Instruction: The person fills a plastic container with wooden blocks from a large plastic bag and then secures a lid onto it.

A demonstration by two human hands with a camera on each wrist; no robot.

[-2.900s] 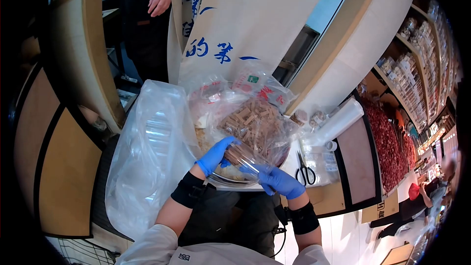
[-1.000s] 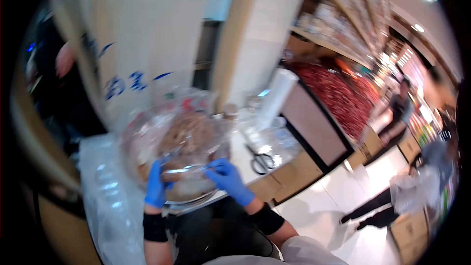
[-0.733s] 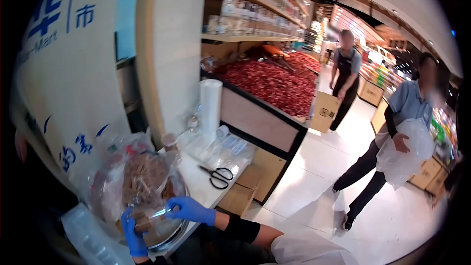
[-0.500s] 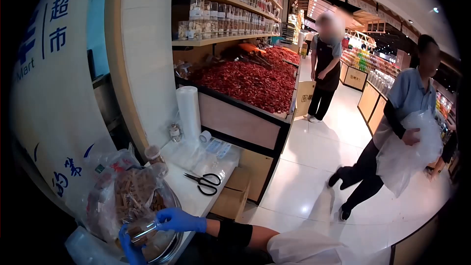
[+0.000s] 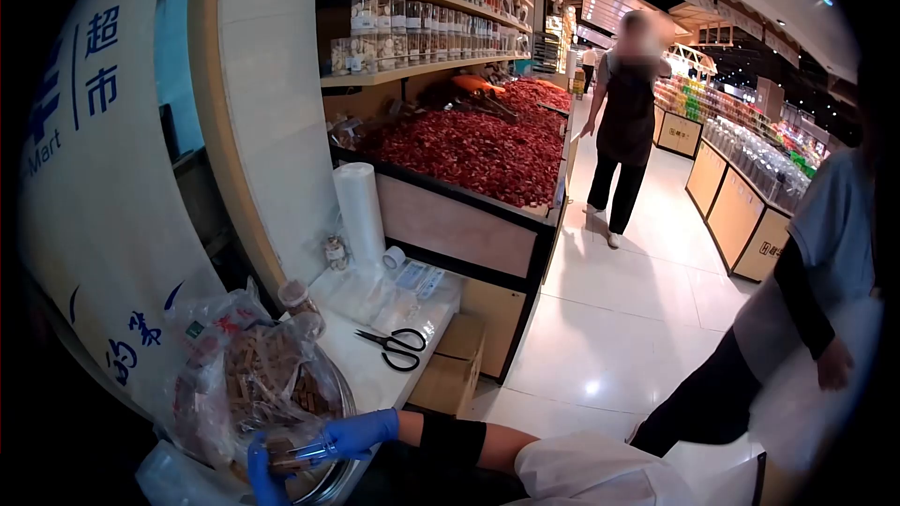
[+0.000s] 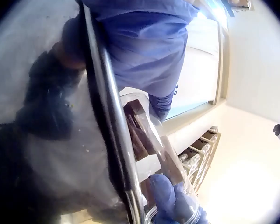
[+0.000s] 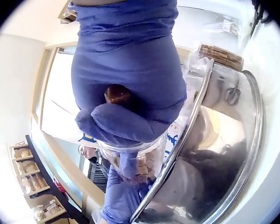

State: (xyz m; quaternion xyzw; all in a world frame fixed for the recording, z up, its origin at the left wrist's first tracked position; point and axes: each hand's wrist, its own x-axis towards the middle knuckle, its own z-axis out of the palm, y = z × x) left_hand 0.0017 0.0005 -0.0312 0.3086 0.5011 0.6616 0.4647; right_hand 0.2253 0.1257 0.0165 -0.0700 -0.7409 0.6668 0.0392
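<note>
In the head view, the blue-gloved left hand (image 5: 266,473) grips a clear jar (image 5: 298,454) lying tilted over a round metal bowl (image 5: 343,403). The gloved right hand (image 5: 361,433) is at the jar's mouth. The right wrist view shows the right hand (image 7: 128,79) with curled fingers around a brown piece (image 7: 116,94), close against the jar's rim; the left hand (image 7: 121,198) is beyond it. Dark brown pieces (image 6: 139,135) lie inside the jar in the left wrist view. A plastic bag (image 5: 202,356) holding brown sticks (image 5: 258,375) rests in the bowl.
Black-handled scissors (image 5: 394,349), flat plastic bags (image 5: 370,300), a tape roll (image 5: 394,258), a plastic roll (image 5: 361,214) and a lidded jar (image 5: 296,296) sit beside the bowl. A red heap (image 5: 469,150) fills a bin behind. One person (image 5: 626,122) stands in the aisle, another (image 5: 731,384) nearer right.
The head view has swung right since the earliest frame, then steadied. The person at the right has come nearer, and the aproned person has shifted. Both hands have stayed at the jar.
</note>
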